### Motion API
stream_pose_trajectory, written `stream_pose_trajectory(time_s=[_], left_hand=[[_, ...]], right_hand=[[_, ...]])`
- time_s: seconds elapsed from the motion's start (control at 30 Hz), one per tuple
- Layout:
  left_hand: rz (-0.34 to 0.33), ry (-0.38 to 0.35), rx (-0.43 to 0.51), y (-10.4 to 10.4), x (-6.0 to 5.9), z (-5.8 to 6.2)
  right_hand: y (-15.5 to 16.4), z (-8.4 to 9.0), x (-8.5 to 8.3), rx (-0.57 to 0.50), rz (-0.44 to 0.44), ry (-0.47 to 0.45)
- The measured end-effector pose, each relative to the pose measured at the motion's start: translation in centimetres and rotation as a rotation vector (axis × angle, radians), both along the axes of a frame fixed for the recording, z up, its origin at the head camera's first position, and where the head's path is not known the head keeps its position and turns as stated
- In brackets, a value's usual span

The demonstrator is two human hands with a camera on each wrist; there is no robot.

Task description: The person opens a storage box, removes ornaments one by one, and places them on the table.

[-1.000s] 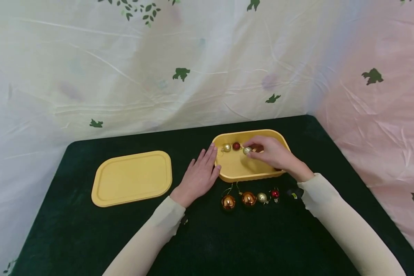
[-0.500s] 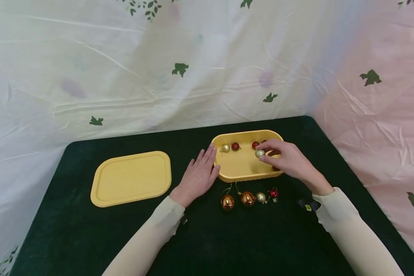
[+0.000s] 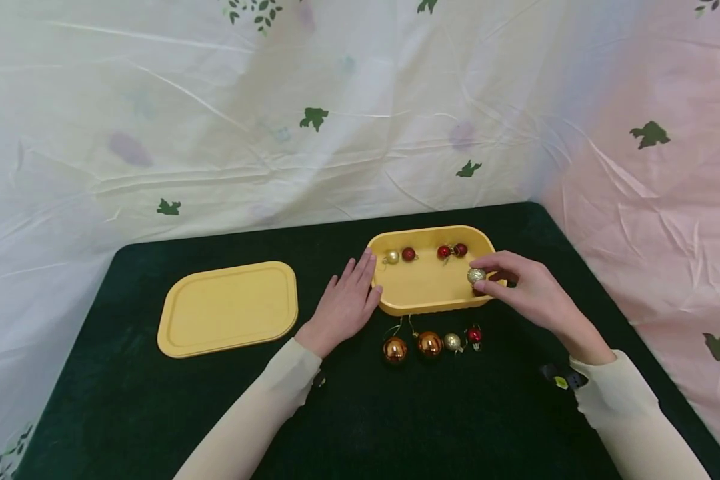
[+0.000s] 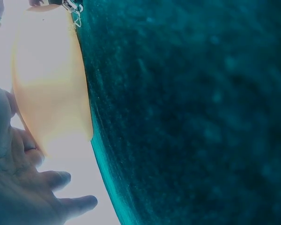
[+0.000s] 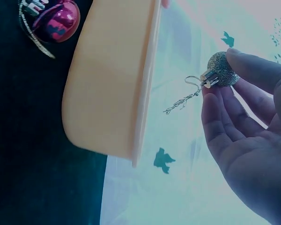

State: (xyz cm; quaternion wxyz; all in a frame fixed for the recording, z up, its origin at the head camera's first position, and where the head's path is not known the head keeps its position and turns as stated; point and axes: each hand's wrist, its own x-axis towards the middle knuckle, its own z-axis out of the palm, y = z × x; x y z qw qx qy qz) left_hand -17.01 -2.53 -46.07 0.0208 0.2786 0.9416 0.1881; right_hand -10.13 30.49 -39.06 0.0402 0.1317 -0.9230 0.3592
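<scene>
The glittery gold bauble (image 3: 476,275) was pinched at the fingertips of the right hand (image 3: 531,290), above the right end of the yellow box (image 3: 423,308). The right wrist view alone showed its hanging cord (image 5: 181,101). The left hand (image 3: 343,307) lay flat, fingers relaxed, against the box's left end

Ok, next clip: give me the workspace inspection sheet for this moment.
Surface: dark green cloth table.
Job's things: yellow tray holding one gold and three red baubles; gold glitter bauble pinched above its right end.
Clutter: yellow lid lying left; two copper, one gold, one red bauble in a row in front of the tray.
Hands: left hand flat against tray's left end; right hand holds the glitter bauble.
Cables: nothing seen.
Surroundings: pale sheet with green leaf prints behind.
</scene>
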Motion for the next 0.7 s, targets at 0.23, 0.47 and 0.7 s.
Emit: stream_pose_trajectory(time_s=[0.23,0.47,0.7], left_hand=[[0.013,-0.007,-0.001,0.3,-0.5,0.1],[0.020,-0.005,-0.005,0.3,-0.3,0.3],[0.022,-0.016,-0.011,0.5,-0.3,0.4]], right_hand=[[1.6,-0.2,0.5,0.010,-0.002,0.026],[2.7,-0.3,1.9,0.031,-0.069,0.003],[3.9,-1.2,3.2,0.039,-0.135,-0.055]])
